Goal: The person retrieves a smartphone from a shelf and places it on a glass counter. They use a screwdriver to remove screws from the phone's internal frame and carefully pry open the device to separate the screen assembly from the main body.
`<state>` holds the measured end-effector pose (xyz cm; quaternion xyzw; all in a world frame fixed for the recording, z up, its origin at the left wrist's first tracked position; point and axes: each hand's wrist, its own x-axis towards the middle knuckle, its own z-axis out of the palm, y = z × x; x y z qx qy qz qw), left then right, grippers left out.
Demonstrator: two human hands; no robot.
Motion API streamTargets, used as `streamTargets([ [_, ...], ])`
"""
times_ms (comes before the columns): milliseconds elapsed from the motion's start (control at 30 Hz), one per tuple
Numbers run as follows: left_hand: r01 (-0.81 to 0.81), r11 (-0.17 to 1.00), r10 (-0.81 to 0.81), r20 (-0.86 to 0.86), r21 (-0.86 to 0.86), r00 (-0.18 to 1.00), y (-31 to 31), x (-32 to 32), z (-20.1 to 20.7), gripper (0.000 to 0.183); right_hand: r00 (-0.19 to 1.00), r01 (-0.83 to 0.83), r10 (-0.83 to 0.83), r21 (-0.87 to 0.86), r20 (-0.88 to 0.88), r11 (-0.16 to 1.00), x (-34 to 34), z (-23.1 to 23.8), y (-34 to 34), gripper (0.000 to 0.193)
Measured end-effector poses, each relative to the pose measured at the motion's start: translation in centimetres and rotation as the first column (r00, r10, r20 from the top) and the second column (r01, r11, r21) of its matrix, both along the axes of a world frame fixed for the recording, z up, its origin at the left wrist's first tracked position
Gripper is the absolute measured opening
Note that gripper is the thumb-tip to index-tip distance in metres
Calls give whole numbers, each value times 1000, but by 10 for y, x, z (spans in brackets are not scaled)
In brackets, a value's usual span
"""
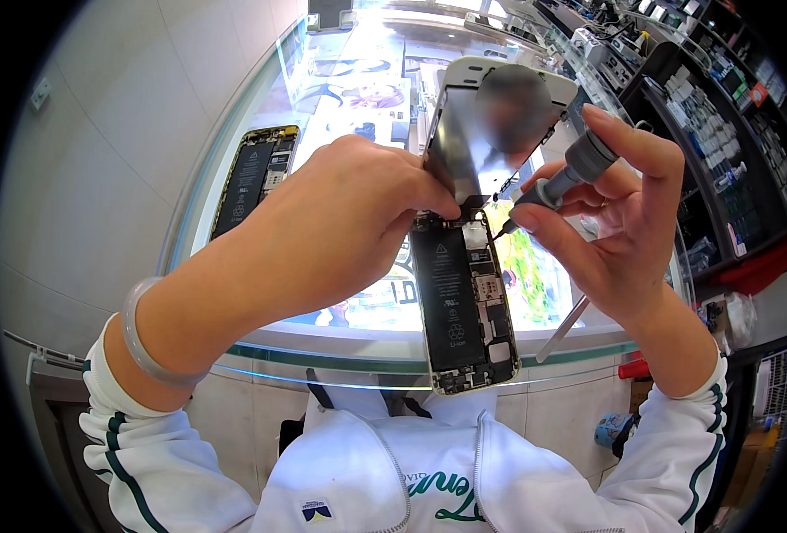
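Note:
An opened smartphone (451, 311) lies over the glass counter's near edge, its black battery and circuit board exposed. Its display assembly (454, 133) is tilted up at the far end, where flex cables join the two parts. My left hand (349, 209) is closed around the phone near that joint, the thumb pressing by the board's top and the other fingers mostly hidden. In my right hand (629, 231) is a grey screwdriver (580, 164), gripped between thumb and fingers. Its thin tip points down at the upper right edge of the phone's board; contact is unclear.
A second opened phone body (250, 182) lies left of my forearm on the lit glass counter (322, 333). A slim metal tool (562, 329) rests at the counter's near right. Shelves (713, 133) crowded with small goods stand to the right.

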<state>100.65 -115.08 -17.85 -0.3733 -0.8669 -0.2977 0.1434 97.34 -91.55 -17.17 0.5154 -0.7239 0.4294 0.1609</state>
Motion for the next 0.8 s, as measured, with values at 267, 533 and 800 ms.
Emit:
streamTargets([
  [267, -25, 999, 24, 32, 24, 999, 0, -1, 0, 31, 999, -2, 6, 91, -44, 996, 3, 8, -1, 64],
  [533, -54, 997, 48, 113, 59, 992, 1, 0, 4, 29, 996, -1, 8, 76, -84, 997, -4, 4, -7, 68],
  [800, -71, 997, 70, 113, 4, 991, 0, -2, 5, 30, 974, 106, -88, 80, -208, 991, -4, 0, -4, 75],
])
